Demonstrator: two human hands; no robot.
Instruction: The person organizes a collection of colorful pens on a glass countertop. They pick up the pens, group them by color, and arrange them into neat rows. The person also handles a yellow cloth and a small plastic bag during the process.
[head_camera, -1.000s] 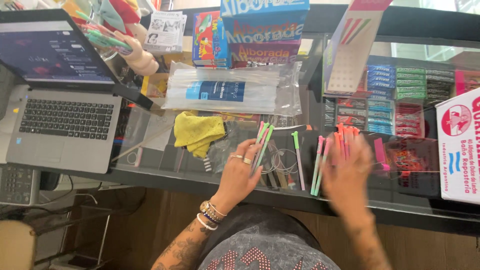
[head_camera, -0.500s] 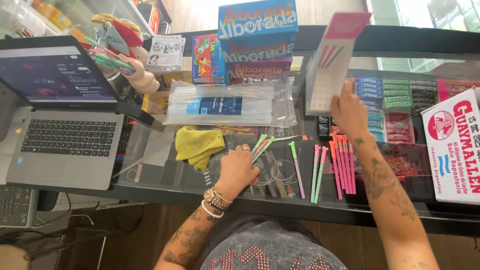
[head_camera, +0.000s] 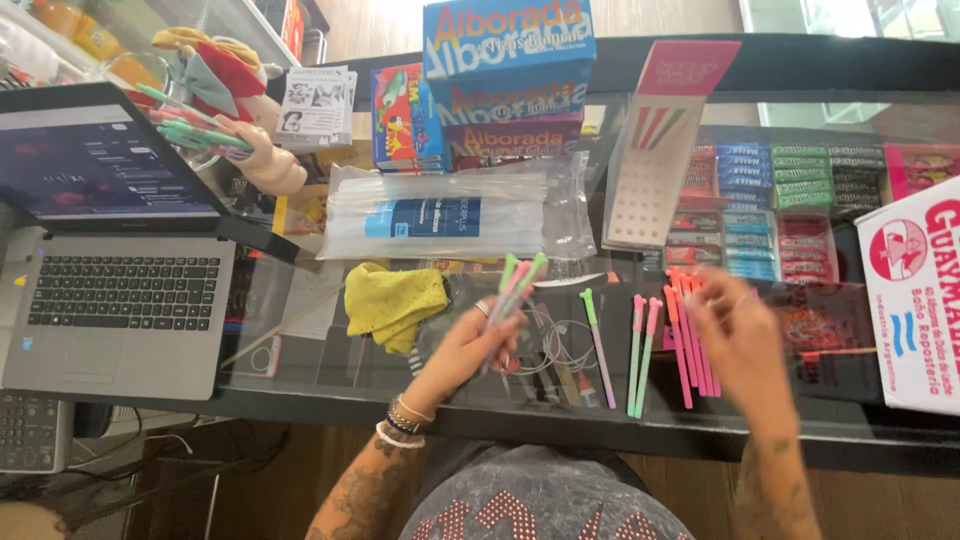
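The left hand (head_camera: 470, 345) is clenched around a small bunch of pastel pink and green pens (head_camera: 517, 290), holding them upright and slightly tilted above the glass-topped desk (head_camera: 300, 300), their capped ends pointing away from the person. The right hand (head_camera: 740, 330) hovers over a row of bright pink pens (head_camera: 690, 335) lying side by side on the glass; it is blurred, so whether it grips any of them cannot be told. Between the two hands lie three single pens, well apart from the held bunch: a green-capped lilac pen (head_camera: 598, 345) and a pair of pink-and-green pens (head_camera: 641, 350) just beside each other.

Left of the left hand a crumpled yellow cloth (head_camera: 392, 300) rests on the glass. Behind it lies a clear plastic bag of white sticks with a blue label (head_camera: 440, 215). An open grey laptop (head_camera: 110, 300) sits at the far left edge of the desk. Behind the right hand leans a pink and white display card with rows of holes (head_camera: 655, 170), and stacked blue printed cardboard boxes (head_camera: 508, 70) stand at the back. Packets of sweets show under the glass on the right.
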